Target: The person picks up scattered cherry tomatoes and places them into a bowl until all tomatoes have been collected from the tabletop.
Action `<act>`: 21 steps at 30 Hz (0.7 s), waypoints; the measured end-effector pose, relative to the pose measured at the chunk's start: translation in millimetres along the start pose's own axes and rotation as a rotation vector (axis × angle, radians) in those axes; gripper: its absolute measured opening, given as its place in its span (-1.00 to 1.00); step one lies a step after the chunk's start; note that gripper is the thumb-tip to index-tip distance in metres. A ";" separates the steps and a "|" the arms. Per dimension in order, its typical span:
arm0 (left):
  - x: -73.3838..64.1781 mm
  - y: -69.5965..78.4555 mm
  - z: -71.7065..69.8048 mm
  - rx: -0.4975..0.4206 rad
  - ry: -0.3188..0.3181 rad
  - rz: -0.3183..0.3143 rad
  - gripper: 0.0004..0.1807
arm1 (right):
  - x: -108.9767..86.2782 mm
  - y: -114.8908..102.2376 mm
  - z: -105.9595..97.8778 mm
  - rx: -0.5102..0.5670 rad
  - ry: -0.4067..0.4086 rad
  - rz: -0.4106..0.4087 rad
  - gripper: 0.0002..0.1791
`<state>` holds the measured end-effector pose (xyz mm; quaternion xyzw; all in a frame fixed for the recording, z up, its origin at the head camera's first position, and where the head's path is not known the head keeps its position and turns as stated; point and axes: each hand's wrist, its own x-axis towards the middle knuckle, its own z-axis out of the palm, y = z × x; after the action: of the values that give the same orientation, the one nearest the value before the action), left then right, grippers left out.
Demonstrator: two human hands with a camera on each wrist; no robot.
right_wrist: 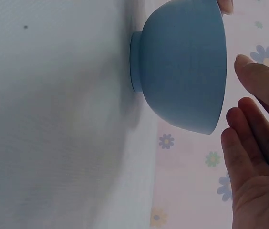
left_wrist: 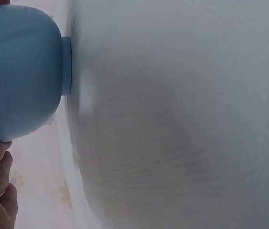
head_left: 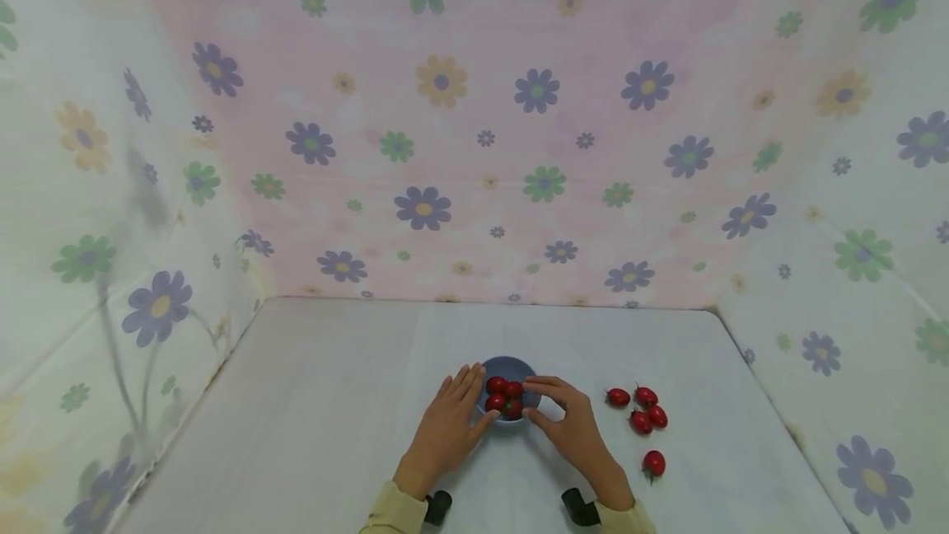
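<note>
A small blue bowl stands on the white table with several red cherry tomatoes inside. My left hand lies along its left side, fingers extended at the rim and thumb by the near edge. In the left wrist view the left fingers are right at the rim, beside the bowl's outer wall. At the right rim is my right hand, its thumb and fingers spread apart with nothing between them. The right wrist view has the right fingers just off the bowl.
Right of the bowl, a loose group of cherry tomatoes lies on the table. A single tomato with a green stem sits nearer. Flower-printed cloth surrounds the table at the back and both sides.
</note>
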<state>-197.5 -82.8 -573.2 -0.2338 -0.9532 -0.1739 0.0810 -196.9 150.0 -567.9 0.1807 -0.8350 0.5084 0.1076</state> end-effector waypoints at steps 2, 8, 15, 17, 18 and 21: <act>-0.2 0.7 -0.5 -0.003 -0.001 -0.001 -0.21 | -0.9 -0.2 -0.9 -0.013 0.020 -0.033 -0.54; -1.3 1.9 -3.6 -0.012 0.000 -0.003 -0.21 | -4.8 0.0 -2.8 -0.048 0.089 -0.106 -0.57; -1.5 2.6 -4.6 -0.029 -0.006 -0.008 -0.21 | -12.5 -0.8 -7.8 -0.047 0.118 -0.110 -0.59; -0.9 3.0 -4.6 -0.032 -0.007 -0.009 -0.22 | -15.3 -1.6 -9.6 -0.043 0.119 -0.087 -0.58; -0.5 3.1 -4.5 -0.034 -0.008 -0.010 -0.22 | -16.9 -1.8 -10.4 -0.046 0.120 -0.070 -0.58; -0.2 3.4 -4.2 -0.037 -0.013 -0.015 -0.22 | -21.7 -3.2 -12.4 -0.059 0.117 -0.001 -0.59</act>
<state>-195.4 -81.6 -568.3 -0.2291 -0.9520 -0.1907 0.0693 -175.8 163.9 -567.5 0.1479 -0.8419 0.4931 0.1619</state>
